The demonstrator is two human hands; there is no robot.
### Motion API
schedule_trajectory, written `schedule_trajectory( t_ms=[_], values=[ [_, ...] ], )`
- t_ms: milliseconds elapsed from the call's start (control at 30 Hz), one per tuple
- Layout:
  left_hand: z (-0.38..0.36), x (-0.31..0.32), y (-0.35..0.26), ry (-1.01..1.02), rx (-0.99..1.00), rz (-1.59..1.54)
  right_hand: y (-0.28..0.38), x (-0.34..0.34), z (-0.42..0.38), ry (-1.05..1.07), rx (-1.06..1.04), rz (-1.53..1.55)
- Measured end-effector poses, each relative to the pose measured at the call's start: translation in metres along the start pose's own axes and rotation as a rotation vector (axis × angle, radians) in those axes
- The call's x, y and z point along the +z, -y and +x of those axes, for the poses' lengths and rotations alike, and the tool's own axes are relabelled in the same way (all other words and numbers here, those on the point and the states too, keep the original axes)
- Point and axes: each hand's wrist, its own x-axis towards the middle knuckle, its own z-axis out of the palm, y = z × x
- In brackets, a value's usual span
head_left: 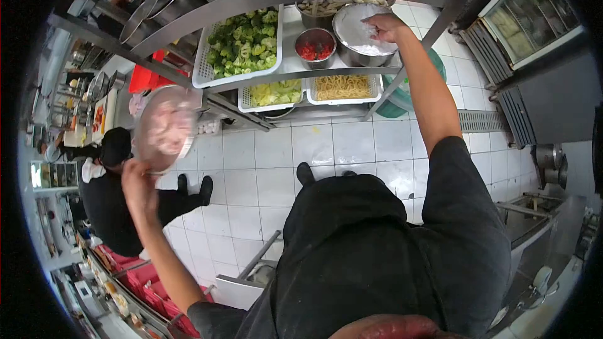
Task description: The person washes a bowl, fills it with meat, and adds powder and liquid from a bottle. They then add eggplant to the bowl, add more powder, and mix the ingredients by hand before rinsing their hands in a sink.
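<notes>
My left hand [139, 187] grips the near rim of a round metal bowl [151, 154], which is tilted and smeared by motion. Pale pink pieces that look like raw meat [169, 127] lie in it. On the shelf to the right, my right hand [384, 27] reaches over a large metal pot [367, 61]. Its curved fingers are apart, close to or touching what looks like clear plastic wrap [352, 28] across the pot's top. Beside this pot stands a smaller metal pot [315, 49] of chopped red pieces.
White baskets hold broccoli [242, 44], cut pale-green leaves [274, 93] and noodles [342, 87]. Steel shelf rails [295, 77] cross before me. A co-worker in black [113, 207] is at the left, close to my left arm. A green bin [392, 110] stands behind the rack.
</notes>
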Motion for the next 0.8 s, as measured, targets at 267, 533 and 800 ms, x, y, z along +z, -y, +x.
schedule_trajectory(
  t_ms=[267, 533, 800],
  values=[
    [-0.107, 0.234, 0.059, 0.326, -0.156, -0.123, 0.081, 0.027, -0.117, -0.057, -0.009, 0.202],
    [-0.153, 0.383, 0.068, 0.566, -0.091, -0.057, 0.092, 0.053, -0.275, 0.139, -0.451, -0.767],
    [-0.204, 0.469, 0.051, 0.794, -0.085, -0.123, 0.081, -0.002, -0.371, -0.248, -0.150, -0.896]
  ],
)
